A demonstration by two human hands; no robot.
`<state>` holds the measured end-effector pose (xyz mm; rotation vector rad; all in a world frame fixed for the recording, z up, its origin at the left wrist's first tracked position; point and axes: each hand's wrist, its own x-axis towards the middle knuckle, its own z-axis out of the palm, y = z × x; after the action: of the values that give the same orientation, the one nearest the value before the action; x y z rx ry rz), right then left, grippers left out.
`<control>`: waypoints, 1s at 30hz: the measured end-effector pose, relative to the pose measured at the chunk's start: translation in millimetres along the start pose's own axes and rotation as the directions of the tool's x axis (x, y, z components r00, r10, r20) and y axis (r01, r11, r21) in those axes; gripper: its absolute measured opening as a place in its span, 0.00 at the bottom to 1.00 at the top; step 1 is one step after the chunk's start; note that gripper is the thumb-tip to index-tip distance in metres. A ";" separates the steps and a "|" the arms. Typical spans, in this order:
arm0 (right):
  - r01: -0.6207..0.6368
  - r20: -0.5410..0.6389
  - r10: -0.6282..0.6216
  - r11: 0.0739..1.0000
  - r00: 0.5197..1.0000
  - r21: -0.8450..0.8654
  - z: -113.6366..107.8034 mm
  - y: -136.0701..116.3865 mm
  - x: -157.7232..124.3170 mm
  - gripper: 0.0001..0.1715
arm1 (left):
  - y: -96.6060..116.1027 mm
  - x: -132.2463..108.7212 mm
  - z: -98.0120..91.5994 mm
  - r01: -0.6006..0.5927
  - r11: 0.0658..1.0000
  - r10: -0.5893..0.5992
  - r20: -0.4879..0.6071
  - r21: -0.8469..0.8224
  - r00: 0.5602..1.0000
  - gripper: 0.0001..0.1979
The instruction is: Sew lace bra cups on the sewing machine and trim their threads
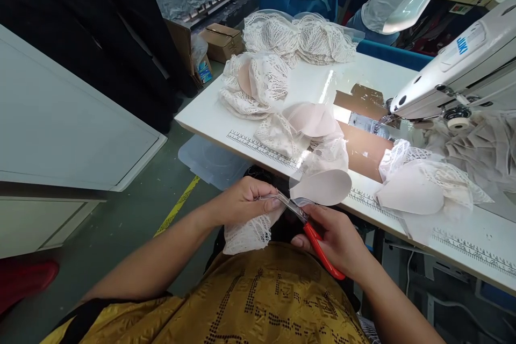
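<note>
My left hand [250,199] pinches the edge of a piece of white lace fabric [248,235], which hangs below the fingers over my lap. Red-handled scissors [320,250] are in my right hand [336,236], their blades reaching left to the pinched edge by my left fingertips. Just above the blades, a pale bra cup [321,187] lies over the table's front edge. More lace and another pale cup [312,119] sit behind it on the tabletop. Whether the blades are closed on the fabric is hard to make out.
A white sewing machine [455,64] stands at the right of the table [209,110], under a lamp [409,11]. Lace cups [298,37] are piled at the back, and another lace cup piece [415,188] lies right. Cardboard boxes [222,42] are on the floor. Beyond, a person [387,0] is partly visible.
</note>
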<state>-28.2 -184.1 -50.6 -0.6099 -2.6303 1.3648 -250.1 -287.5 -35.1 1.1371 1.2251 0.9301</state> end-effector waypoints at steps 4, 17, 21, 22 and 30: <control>0.000 -0.012 0.000 1.000 1.000 0.023 2.4 2.2 0.0 0.21 | 0.9 0.5 -0.5 -0.018 1.000 0.018 -0.001 0.007 1.000 0.19; 0.059 -0.109 -0.071 0.992 0.992 -0.112 3.3 14.1 1.6 0.17 | 2.6 6.8 -1.4 -0.043 0.999 0.044 -0.018 0.005 0.999 0.19; 0.068 -0.115 -0.067 0.998 0.991 0.003 4.5 14.4 3.0 0.16 | 2.7 6.3 0.1 -0.091 0.996 0.090 -0.014 -0.022 0.996 0.16; 0.071 -0.125 -0.067 0.997 0.990 0.029 4.1 14.8 2.9 0.16 | 2.1 5.3 -0.5 -0.103 0.995 0.103 -0.008 -0.018 0.995 0.16; 0.101 -0.196 -0.048 0.957 0.980 0.272 -1.0 20.5 -1.8 0.19 | 16.9 17.5 -14.8 -0.403 0.639 0.559 -0.035 0.655 0.828 0.10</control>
<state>-20.2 -173.6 -66.4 -0.5623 -2.2359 1.5374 -261.4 -264.8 -22.1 2.0230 1.5148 1.1138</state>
